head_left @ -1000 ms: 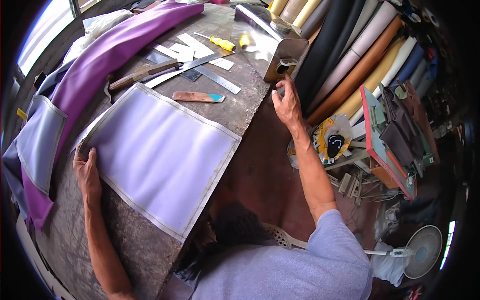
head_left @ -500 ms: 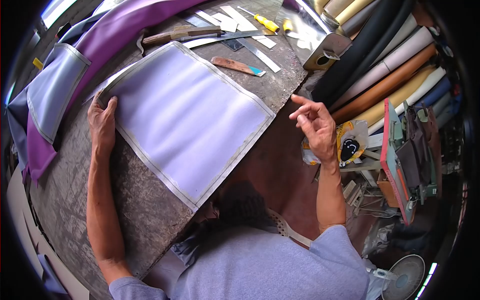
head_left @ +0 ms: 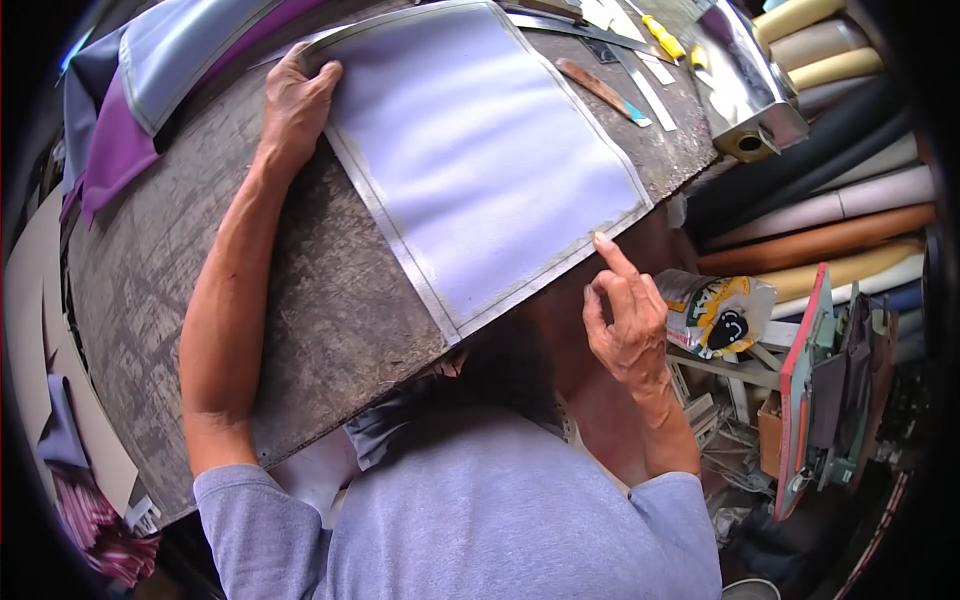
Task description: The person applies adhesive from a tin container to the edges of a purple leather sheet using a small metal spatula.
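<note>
Pale lilac panel (head_left: 490,150) edged in grey under my left hand (head_left: 295,105), purple cloth (head_left: 115,150) beside it, yellow-handled screwdriver (head_left: 662,35), grey mottled table (head_left: 300,300)

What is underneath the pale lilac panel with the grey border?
The lilac panel lies flat on the worn grey worktable; its near edge overhangs the table edge. The left hand presses its far corner. Whatever lies beneath its middle is covered.
</note>
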Demonstrator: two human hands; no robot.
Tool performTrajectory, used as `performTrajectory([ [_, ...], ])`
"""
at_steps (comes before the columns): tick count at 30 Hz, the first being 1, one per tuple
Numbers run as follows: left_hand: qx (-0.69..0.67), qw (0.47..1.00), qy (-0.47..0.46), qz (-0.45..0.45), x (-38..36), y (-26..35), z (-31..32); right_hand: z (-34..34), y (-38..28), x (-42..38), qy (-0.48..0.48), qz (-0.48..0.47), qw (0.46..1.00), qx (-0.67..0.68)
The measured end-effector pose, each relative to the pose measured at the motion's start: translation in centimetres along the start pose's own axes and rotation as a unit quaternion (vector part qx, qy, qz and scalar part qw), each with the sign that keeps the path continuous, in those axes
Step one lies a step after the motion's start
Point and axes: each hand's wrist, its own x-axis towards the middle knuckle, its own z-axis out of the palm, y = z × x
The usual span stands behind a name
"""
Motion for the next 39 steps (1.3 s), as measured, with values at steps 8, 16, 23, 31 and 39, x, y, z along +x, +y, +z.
performTrajectory([
  [8,0.019,0.999,0.006,-0.032,-0.4,1.2,0.2,0.9,-6.2,-0.7,-0.022,-0.137,0.988,0.071],
  [16,-0.052,0.999,0.008,-0.014,-0.3,1.2,0.6,1.2,-10.3,0.1,-0.051,-0.184,0.973,0.132],
  [23,0.034,0.999,0.009,-0.009,-0.8,2.1,0.5,-0.7,-7.0,1.2,0.050,-0.053,0.955,0.287],
  [31,0.122,0.987,-0.012,0.101,1.0,9.5,1.9,1.0,2.9,4.2,0.231,0.171,0.945,0.158],
  [39,-0.011,0.998,-0.063,0.027,16.7,12.3,5.4,5.5,5.7,8.0,0.317,0.216,0.903,0.192],
])
